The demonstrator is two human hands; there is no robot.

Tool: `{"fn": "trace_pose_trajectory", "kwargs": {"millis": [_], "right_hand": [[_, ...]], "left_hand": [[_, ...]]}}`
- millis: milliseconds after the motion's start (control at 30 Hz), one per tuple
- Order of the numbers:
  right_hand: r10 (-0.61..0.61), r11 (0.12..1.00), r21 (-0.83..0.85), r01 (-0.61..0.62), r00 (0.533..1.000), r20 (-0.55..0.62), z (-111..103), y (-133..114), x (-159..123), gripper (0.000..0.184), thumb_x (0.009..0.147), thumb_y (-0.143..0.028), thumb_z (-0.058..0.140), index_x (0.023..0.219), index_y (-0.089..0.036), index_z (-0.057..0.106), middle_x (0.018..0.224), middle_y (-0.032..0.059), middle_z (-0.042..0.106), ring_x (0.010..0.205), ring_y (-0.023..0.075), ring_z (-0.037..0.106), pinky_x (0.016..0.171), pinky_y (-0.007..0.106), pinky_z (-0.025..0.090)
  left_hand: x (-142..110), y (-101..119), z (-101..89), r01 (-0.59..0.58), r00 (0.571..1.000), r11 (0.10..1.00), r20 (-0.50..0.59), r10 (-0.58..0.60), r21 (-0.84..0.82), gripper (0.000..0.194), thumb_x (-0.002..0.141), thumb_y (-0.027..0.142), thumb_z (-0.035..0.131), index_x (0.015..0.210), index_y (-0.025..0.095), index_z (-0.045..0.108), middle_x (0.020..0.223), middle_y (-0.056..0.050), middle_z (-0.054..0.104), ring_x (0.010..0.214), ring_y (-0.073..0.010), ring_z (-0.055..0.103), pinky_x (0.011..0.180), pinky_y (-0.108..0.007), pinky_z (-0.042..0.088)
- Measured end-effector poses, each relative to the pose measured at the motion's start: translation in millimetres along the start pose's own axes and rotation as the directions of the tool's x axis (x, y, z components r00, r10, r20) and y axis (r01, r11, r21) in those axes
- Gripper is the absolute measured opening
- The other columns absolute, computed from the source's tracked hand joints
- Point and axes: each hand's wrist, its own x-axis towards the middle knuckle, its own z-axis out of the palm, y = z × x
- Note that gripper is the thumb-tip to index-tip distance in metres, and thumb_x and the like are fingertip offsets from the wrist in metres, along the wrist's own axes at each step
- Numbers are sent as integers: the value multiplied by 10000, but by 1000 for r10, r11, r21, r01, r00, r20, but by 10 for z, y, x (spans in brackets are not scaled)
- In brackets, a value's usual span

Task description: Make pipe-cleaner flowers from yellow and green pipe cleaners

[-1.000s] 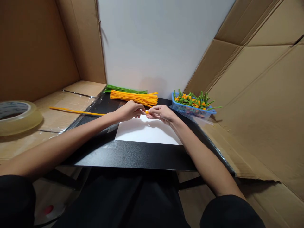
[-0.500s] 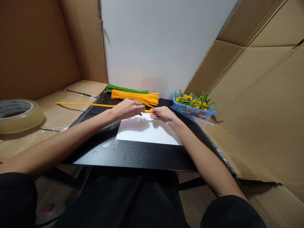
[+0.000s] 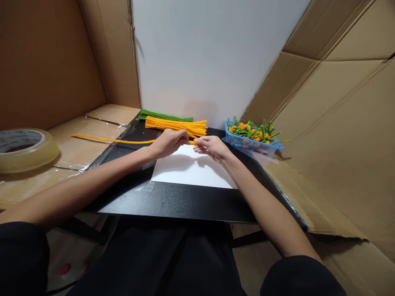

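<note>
An orange pipe cleaner (image 3: 123, 141) runs leftward out of my left hand (image 3: 171, 142), its long loose tail reaching over the cardboard. Between the two hands a short stretch of it is coiled in tight turns. My left hand is closed on the pipe cleaner, the fingertips close to the coil. My right hand (image 3: 212, 147) pinches the coiled end between thumb and fingers. Both hands are held above a white sheet of paper (image 3: 188, 174), and they cast shadows on it. Just behind them lies a bundle of orange pipe cleaners (image 3: 175, 124).
A bundle of green pipe cleaners (image 3: 166, 116) lies at the back of the black table (image 3: 185, 203). To the right stands a blue basket (image 3: 247, 142) of green and orange pieces. A large roll of clear tape (image 3: 46, 152) sits on cardboard at left. Cardboard walls flank both sides.
My left hand has turned and its fingers have curled in more. The pipe cleaner's tail has shifted slightly, and less of the coil shows between the hands. My right hand stays nearly in place.
</note>
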Motion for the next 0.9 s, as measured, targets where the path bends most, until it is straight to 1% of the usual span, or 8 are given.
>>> {"fn": "trace_pose_trajectory", "kwargs": {"millis": [133, 267, 400, 500, 567, 633, 800, 900], "right_hand": [[-86, 995, -43, 88, 995, 41, -4, 22, 1, 162, 831, -169, 807, 716, -97, 720, 617, 72, 732, 541, 107, 690, 614, 194, 613], [-172, 983, -49, 177, 981, 89, -21, 75, 28, 218, 724, -249, 897, 745, -109, 731, 627, 72, 738, 586, 145, 715, 665, 267, 638], [-250, 963, -62, 262, 957, 148, -37, 125, 63, 305, 655, -327, 926, 776, -112, 747, 657, 65, 749, 621, 153, 729, 672, 274, 634], [-300, 946, -69, 317, 937, 181, -44, 152, 90, 337, 633, -372, 920, 772, -112, 756, 659, 52, 750, 610, 135, 720, 649, 239, 618], [-324, 937, -72, 342, 926, 192, -49, 158, 102, 352, 629, -397, 912, 769, -112, 760, 657, 50, 749, 604, 128, 715, 635, 227, 609], [-342, 931, -64, 359, 921, 188, -57, 154, 106, 371, 621, -419, 911, 776, -116, 762, 669, 50, 753, 616, 132, 718, 640, 233, 609], [-344, 931, -55, 360, 919, 194, -93, 114, 94, 432, 591, -464, 923, 814, -128, 768, 724, 60, 766, 682, 153, 734, 721, 281, 623], [-344, 930, -57, 364, 912, 222, -105, 86, 74, 433, 581, -462, 931, 818, -136, 774, 734, 54, 767, 697, 156, 734, 749, 298, 622]], "left_hand": [[40, 59, -35, 200, 978, 946, 111, -177, -255, 101, 898, 214, 652, 824, 148, 632, 674, -2, 703, 602, -96, 642, 588, -194, 449], [77, 48, -85, 344, 933, 830, 257, -251, -440, 136, 872, 236, 675, 806, 145, 599, 697, -39, 720, 635, -120, 688, 599, -212, 503], [94, 27, -99, 379, 911, 783, 346, -223, -493, 139, 873, 232, 672, 816, 148, 576, 712, -51, 733, 633, -125, 699, 599, -218, 517], [89, 28, -81, 349, 915, 811, 358, -187, -469, 132, 884, 219, 666, 813, 147, 581, 668, -25, 714, 600, -107, 673, 566, -194, 479], [83, 16, -62, 362, 913, 796, 358, -197, -484, 147, 891, 235, 679, 826, 142, 585, 671, -26, 714, 607, -107, 676, 570, -193, 485], [83, -9, -45, 433, 891, 711, 383, -245, -554, 196, 889, 275, 709, 847, 135, 579, 706, -55, 727, 645, -128, 706, 604, -218, 530], [124, -50, -51, 608, 793, 365, 513, -329, -705, 275, 838, 259, 788, 912, 135, 554, 704, -79, 734, 665, -167, 736, 681, -299, 596], [144, -28, -96, 657, 746, 248, 569, -346, -712, 289, 822, 187, 788, 988, 131, 558, 717, -78, 740, 655, -167, 731, 693, -308, 591]]}}
